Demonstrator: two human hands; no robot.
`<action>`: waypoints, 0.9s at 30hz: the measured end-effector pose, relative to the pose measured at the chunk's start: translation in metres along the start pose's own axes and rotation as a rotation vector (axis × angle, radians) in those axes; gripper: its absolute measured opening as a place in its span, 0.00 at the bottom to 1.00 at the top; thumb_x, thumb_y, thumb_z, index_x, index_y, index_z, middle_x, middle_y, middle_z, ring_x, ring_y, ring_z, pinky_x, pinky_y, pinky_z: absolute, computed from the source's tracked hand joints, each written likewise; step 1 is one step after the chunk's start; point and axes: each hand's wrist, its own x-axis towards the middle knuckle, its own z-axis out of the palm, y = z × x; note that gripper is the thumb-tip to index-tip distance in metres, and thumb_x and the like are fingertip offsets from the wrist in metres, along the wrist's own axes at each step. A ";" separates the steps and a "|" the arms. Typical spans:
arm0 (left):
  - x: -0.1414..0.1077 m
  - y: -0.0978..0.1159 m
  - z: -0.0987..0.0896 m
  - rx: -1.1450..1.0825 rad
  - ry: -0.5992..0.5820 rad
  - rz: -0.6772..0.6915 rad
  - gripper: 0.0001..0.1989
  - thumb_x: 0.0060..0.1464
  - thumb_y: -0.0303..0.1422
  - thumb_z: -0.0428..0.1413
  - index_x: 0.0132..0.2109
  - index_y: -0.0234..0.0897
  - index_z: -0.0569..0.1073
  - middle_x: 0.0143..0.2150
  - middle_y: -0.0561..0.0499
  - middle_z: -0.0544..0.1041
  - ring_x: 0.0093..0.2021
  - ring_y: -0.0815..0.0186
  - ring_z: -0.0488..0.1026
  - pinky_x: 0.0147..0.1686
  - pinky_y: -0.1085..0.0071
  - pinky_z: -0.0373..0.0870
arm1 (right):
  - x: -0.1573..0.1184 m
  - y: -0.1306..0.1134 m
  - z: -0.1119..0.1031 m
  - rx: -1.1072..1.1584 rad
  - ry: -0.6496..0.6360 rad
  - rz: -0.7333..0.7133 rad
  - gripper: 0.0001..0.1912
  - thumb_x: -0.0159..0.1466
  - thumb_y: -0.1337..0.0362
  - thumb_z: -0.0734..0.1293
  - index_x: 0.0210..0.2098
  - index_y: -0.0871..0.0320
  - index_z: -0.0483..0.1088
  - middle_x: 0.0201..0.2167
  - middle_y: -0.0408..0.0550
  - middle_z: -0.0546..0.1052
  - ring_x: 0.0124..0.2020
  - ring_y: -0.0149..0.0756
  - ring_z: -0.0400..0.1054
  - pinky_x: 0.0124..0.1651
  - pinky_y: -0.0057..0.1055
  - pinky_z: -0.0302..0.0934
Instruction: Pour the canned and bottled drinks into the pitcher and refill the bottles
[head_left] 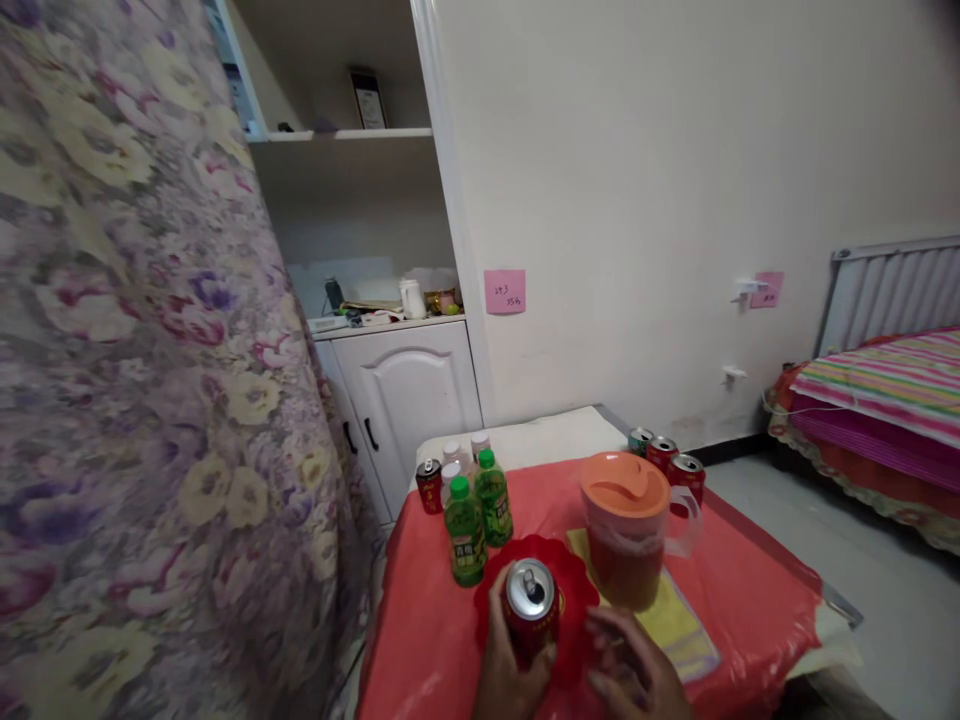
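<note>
1. Here's the left hand [511, 685], its fingers curled round the side of a dark red soda can [534, 640], thumb across the near face: a firm hold, by the look of it, and low enough to leave the top clear.
2. The can is in the near middle of the table, over the red scalloped dish [577, 597]; whether its base touches the dish, I cannot tell. Best to hold it upright, since the dark patch beside the pull tab [530, 580] looks like an opened mouth.
3. Over to the right hand [634, 668], fingers loosely bent, thumb apart, just right of the can and blurred (nothing shows in its grasp, though the near side is hard to read). A good spot for steadying the rim, with fingertips off the sharp opening.
4. Watch the traffic! The orange-lidded pitcher [626, 560] stands on a yellow cloth [690, 635] just beyond that right hand, so a wide elbow or a quick sweep right risks a knock.
5. On the left, two green-capped bottles [466, 535] crowd the dish's far edge. Any turn of the can calls for a small wrist motion, not a full-arm swing.
6. Even pressure, please: thin metal probably dents under a hard squeeze.
</note>
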 end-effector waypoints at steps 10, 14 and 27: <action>-0.006 0.008 -0.002 0.055 0.021 -0.051 0.45 0.33 0.35 0.72 0.61 0.38 0.68 0.60 0.39 0.74 0.64 0.40 0.68 0.63 0.50 0.66 | 0.014 -0.012 0.034 -0.010 -0.135 -0.079 0.37 0.50 0.67 0.73 0.60 0.53 0.69 0.57 0.55 0.75 0.58 0.52 0.71 0.61 0.45 0.66; -0.011 0.010 0.000 0.096 -0.018 -0.022 0.43 0.37 0.33 0.70 0.62 0.37 0.68 0.62 0.38 0.73 0.65 0.41 0.66 0.66 0.50 0.63 | 0.019 -0.016 0.025 -0.029 -0.213 -0.086 0.33 0.54 0.68 0.73 0.60 0.53 0.69 0.58 0.54 0.75 0.59 0.50 0.70 0.60 0.42 0.67; -0.006 0.021 -0.005 0.087 -0.082 -0.051 0.41 0.37 0.37 0.71 0.60 0.38 0.72 0.62 0.39 0.75 0.66 0.41 0.67 0.66 0.51 0.64 | 0.022 -0.015 0.010 -0.101 -0.143 -0.223 0.29 0.60 0.60 0.73 0.60 0.51 0.70 0.56 0.54 0.77 0.56 0.49 0.74 0.54 0.38 0.72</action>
